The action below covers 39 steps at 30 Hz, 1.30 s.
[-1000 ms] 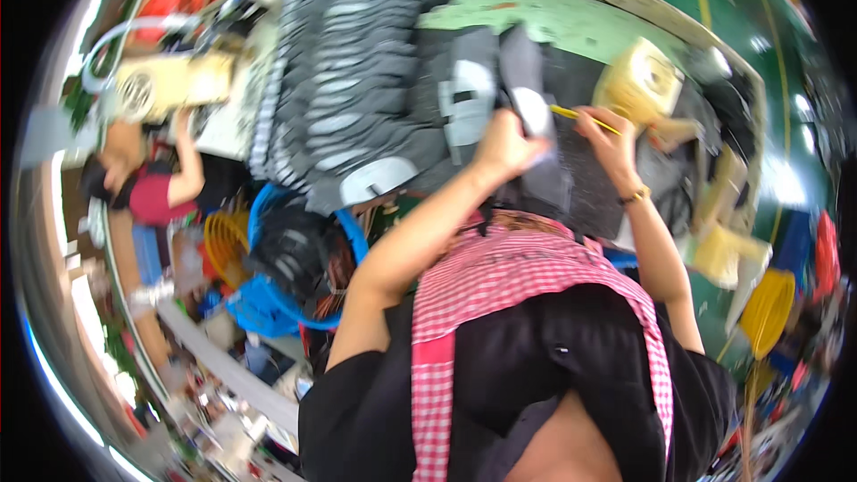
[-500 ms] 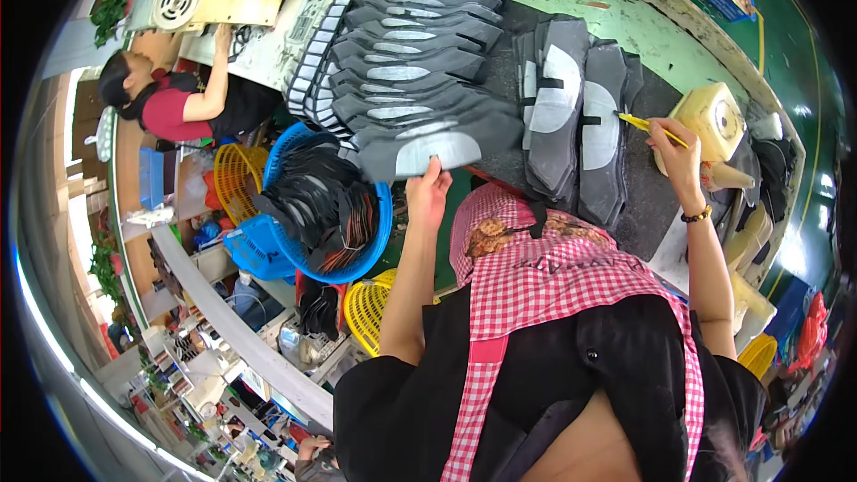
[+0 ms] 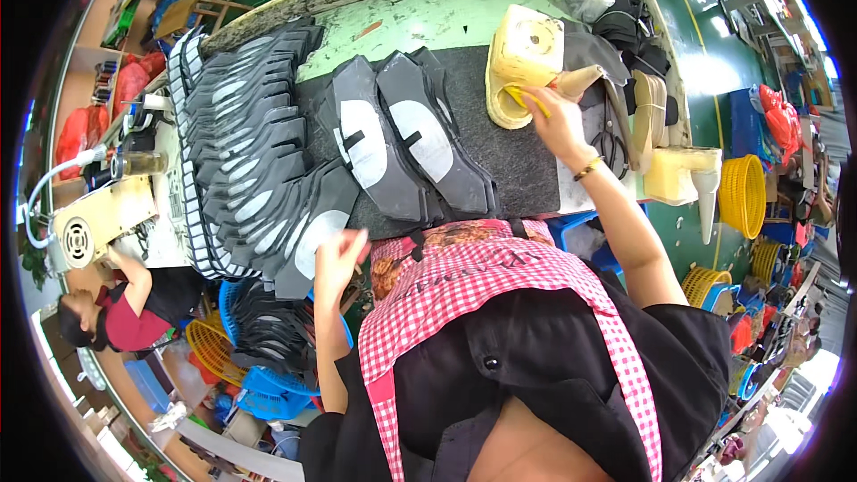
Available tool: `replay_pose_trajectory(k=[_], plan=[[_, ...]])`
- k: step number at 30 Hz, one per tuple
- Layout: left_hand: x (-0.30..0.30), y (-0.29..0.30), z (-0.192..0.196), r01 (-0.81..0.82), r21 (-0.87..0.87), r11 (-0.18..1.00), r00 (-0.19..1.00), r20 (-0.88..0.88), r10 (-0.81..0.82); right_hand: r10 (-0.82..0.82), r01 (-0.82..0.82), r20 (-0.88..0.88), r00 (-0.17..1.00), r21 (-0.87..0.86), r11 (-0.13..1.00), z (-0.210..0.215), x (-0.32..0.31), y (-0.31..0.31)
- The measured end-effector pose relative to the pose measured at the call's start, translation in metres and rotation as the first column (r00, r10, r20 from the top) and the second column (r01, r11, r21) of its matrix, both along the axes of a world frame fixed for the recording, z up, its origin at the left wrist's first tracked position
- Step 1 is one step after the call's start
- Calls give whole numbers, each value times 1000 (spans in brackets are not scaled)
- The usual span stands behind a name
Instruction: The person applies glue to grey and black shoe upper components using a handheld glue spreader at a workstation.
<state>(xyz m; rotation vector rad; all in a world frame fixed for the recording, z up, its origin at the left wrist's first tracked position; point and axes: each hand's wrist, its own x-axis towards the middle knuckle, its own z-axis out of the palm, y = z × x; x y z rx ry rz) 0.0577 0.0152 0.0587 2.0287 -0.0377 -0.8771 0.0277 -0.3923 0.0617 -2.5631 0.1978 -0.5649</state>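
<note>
My right hand is closed round a slim yellow brush. Its far end is inside the round mouth of a cream plastic pot, so the tip is hidden. My left hand is beside the nearest dark grey cut piece, at the near end of a long overlapping row. The left fingers look loosely apart, with nothing plainly between them. Two stacks of similar grey pieces, a left stack and a right stack, lie between my hands; their tops bear whitish half-oval patches and small dark notches.
A dark mat covers part of the green worktable, which has a raised worn rim. Scissors lie right of the pot. A blue basket of dark pieces stands at left, near a co-worker at a sewing machine.
My view has swung to the right. The brush has gone from the right stack's white patch into the cream pot. My left fingers have come away from the edge of the nearest grey piece.
</note>
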Motion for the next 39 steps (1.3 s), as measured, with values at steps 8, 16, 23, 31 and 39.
replay_pose_trajectory(k=[8,16,23,31,39], plan=[[74,-167,12,125,503,855,729,538,-423,86,196,-333,939,723,662,39,0,21],[85,-164,7,203,444,873,766,483,-424,339,-355,105,935,233,906,-22,126,46],[105,-160,-13,293,436,851,883,218,-416,541,-337,-139,829,649,683,-6,-23,28],[117,-175,9,386,422,820,893,51,-446,618,-451,-74,783,617,645,-16,-66,20],[119,-180,15,364,441,821,918,-23,-395,164,-183,90,982,638,748,-30,56,54]])
